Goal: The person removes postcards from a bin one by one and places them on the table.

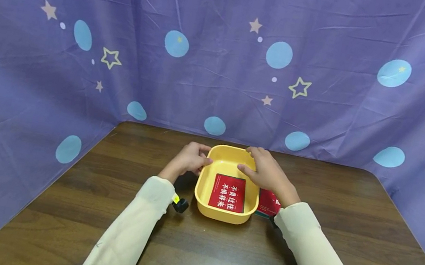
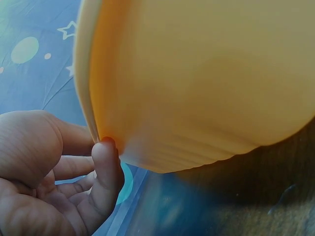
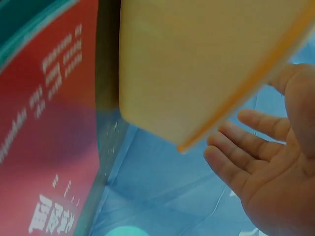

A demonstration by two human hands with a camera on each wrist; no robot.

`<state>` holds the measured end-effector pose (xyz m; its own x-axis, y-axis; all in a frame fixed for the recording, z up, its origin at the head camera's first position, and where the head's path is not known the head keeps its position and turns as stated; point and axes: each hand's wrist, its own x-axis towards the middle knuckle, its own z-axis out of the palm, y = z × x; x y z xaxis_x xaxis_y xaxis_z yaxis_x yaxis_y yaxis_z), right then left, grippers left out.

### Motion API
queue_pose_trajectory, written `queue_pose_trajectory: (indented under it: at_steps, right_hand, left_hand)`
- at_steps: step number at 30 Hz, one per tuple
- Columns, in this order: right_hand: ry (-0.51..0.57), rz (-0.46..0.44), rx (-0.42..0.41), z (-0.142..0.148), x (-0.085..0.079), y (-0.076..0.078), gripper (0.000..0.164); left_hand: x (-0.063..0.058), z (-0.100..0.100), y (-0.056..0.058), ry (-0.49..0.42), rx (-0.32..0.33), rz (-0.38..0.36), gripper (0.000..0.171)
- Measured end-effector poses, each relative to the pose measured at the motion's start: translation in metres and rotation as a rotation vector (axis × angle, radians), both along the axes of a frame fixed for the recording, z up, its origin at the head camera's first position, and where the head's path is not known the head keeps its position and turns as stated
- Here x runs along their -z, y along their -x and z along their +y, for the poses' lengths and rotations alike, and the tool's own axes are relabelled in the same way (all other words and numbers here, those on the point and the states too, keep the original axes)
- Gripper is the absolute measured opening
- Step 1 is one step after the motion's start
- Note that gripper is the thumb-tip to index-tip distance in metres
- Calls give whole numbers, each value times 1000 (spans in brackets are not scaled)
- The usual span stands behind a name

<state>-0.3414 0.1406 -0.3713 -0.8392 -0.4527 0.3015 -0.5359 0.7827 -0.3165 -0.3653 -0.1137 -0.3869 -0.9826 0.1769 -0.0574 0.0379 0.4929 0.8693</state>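
Observation:
A yellow plastic basin [image 1: 221, 215] stands on the table, with a red booklet [image 1: 229, 193] printed in white characters lying inside it. My left hand [image 1: 190, 157] pinches the basin's left rim between thumb and finger; the left wrist view shows that grip close up on the yellow wall [image 2: 197, 88]. Over the basin's far right corner is my right hand [image 1: 267, 170], its fingers spread and relaxed beside the rim. A second red booklet [image 1: 268, 203], with teal edges, lies right of the basin, partly hidden by my right forearm.
The brown wooden table [image 1: 211, 263] extends around the basin. A purple curtain [image 1: 211, 90] with stars and blue dots hangs behind and along the sides. A small black device [image 1: 180, 205] sits at my left wrist.

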Motion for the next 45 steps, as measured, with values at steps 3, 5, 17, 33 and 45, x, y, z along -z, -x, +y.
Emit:
queue_pose_trajectory:
  at_steps: [3,5,17,33,45]
  right_hand:
    - [-20,-34,-53,-6,3,-1,68]
    - [-40,-54,-94,-9,6,-1,73]
    - [-214,-193,-119,-21,13,-8,98]
    - [-516,-205,-84,-27,21,-7,108]
    - [-475,-188,-76,-29,21,-8,105]
  left_hand:
    - [0,0,0,-6,1,6,46]
    - [1,1,1,-14,1,9,47]
    - [2,0,0,-21,8,13,46]
    - [3,-1,2,-35,16,5,47]
    - [2,-1,2,-33,13,-4,46]
